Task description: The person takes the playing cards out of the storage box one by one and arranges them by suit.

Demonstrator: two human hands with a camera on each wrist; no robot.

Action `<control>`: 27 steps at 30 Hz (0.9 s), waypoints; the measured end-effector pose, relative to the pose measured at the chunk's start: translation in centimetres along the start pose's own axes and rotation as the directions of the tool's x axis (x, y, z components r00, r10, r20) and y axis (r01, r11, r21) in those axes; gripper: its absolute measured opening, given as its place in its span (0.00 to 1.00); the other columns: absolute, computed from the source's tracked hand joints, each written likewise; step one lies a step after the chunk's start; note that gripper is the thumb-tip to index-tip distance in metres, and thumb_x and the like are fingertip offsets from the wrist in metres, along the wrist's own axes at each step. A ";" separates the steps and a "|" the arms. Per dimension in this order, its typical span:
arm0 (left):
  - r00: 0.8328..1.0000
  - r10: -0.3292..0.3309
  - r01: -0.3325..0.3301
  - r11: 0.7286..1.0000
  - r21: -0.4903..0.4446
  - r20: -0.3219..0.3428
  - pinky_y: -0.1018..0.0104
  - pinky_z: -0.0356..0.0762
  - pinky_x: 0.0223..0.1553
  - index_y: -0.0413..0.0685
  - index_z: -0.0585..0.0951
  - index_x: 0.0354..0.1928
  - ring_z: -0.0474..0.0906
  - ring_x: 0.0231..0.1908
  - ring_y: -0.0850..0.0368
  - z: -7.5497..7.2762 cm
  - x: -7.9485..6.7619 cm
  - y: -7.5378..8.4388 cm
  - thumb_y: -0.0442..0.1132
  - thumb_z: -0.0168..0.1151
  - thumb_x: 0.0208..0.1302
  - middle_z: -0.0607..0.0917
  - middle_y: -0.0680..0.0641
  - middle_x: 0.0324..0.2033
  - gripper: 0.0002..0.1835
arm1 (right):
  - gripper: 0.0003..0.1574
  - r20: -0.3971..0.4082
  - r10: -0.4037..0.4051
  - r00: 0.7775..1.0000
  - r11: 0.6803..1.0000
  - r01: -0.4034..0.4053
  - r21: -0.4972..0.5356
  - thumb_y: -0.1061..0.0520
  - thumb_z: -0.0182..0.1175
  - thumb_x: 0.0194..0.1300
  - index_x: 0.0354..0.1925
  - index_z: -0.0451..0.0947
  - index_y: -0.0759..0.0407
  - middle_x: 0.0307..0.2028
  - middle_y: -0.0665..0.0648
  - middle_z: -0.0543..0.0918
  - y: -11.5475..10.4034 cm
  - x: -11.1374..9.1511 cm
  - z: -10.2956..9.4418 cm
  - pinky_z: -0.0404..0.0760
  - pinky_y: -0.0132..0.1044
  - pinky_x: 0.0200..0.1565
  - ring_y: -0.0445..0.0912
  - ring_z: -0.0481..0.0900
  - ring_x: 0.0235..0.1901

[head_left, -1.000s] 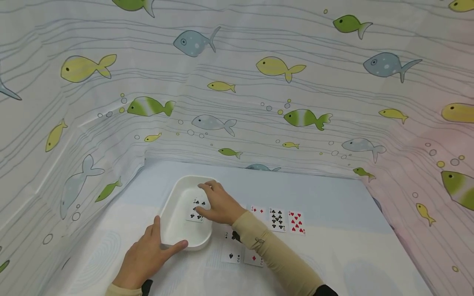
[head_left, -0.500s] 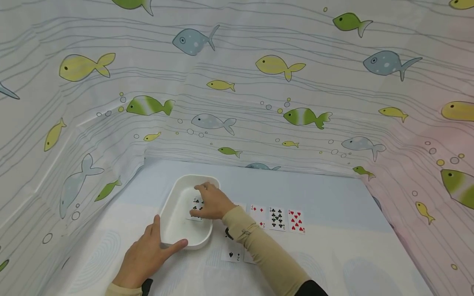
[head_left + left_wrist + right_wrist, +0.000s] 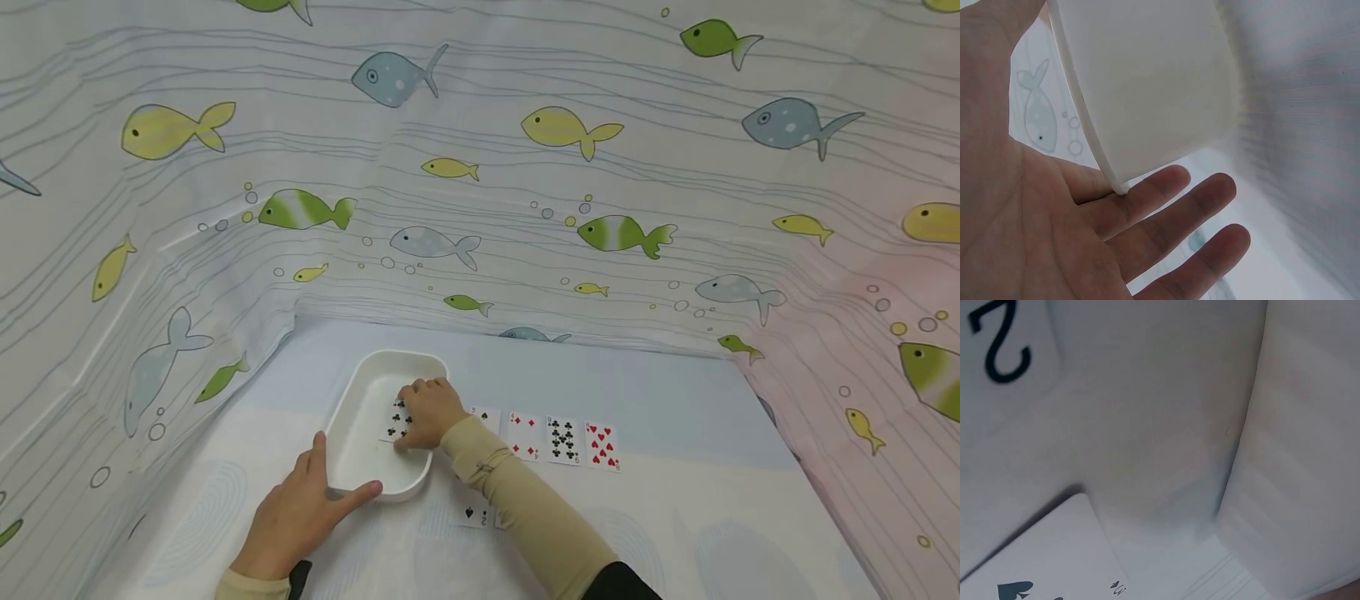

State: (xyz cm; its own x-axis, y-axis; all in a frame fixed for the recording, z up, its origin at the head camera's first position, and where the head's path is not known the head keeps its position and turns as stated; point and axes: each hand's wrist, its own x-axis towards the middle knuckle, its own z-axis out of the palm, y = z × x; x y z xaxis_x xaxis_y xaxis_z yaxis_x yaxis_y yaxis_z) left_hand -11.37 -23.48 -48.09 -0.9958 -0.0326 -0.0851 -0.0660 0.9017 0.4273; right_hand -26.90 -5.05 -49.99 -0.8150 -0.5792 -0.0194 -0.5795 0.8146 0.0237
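Note:
A white tray stands on the cloth-covered table, with clubs playing card lying in it. Over the tray's right side reaches my right hand, its thumb and fingers pinching the card's right edge; the fingertips are partly hidden. My left hand steadies the tray's near left corner, thumb along the front rim and fingers against the side. From the left wrist, the tray's outer wall rests against straight, spread fingers. The right wrist view misses the right hand's grasp and shows the tray wall.
Right of the tray lies a row of cards: a three of spades, a four of diamonds, a nine of clubs and a hearts card. Nearer, a two of spades lies partly under the right sleeve.
My right hand first reached left over the clubs card, then drew back slightly right as its fingers closed on the card's edge. The left hand and tray have stayed in place.

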 end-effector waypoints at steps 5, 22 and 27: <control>1.000 -0.008 0.008 1.000 -0.001 0.003 0.34 0.73 0.51 0.23 0.46 0.75 0.76 0.55 0.28 0.0 0.0 0.1 0.80 0.57 0.56 0.66 0.22 0.66 0.71 | 0.51 0.028 0.013 1.000 1.000 -0.012 -0.029 0.24 0.69 0.50 0.65 0.74 0.47 0.55 0.49 0.80 -0.2 0.1 0.1 0.66 0.42 0.66 0.45 0.76 0.57; 1.000 -0.014 0.014 1.000 0.004 0.010 0.34 0.73 0.51 0.24 0.45 0.76 0.76 0.54 0.28 -0.2 0.0 0.2 0.81 0.57 0.55 0.66 0.23 0.66 0.71 | 0.54 0.013 0.006 1.000 1.000 -0.005 -0.030 0.22 0.68 0.50 0.67 0.72 0.46 0.57 0.49 0.79 0.0 0.4 0.6 0.65 0.43 0.67 0.45 0.75 0.59; 1.000 -0.016 0.016 1.000 0.005 0.014 0.34 0.72 0.51 0.24 0.45 0.76 0.76 0.54 0.28 -0.1 0.1 0.2 0.81 0.56 0.56 0.66 0.23 0.66 0.71 | 0.57 -0.016 -0.018 1.000 0.999 0.018 -0.030 0.20 0.65 0.50 0.69 0.71 0.48 0.57 0.51 0.78 0.1 0.2 0.5 0.67 0.43 0.65 0.46 0.74 0.59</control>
State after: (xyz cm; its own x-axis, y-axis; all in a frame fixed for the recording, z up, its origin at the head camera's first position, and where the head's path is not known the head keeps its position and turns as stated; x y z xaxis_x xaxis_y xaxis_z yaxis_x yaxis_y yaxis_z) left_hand -11.46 -23.36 -47.87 -0.9937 -0.0408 -0.1046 -0.0814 0.9034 0.4210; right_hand -27.08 -5.07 -50.51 -0.8041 -0.5945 -0.0040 -0.5938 0.8028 0.0535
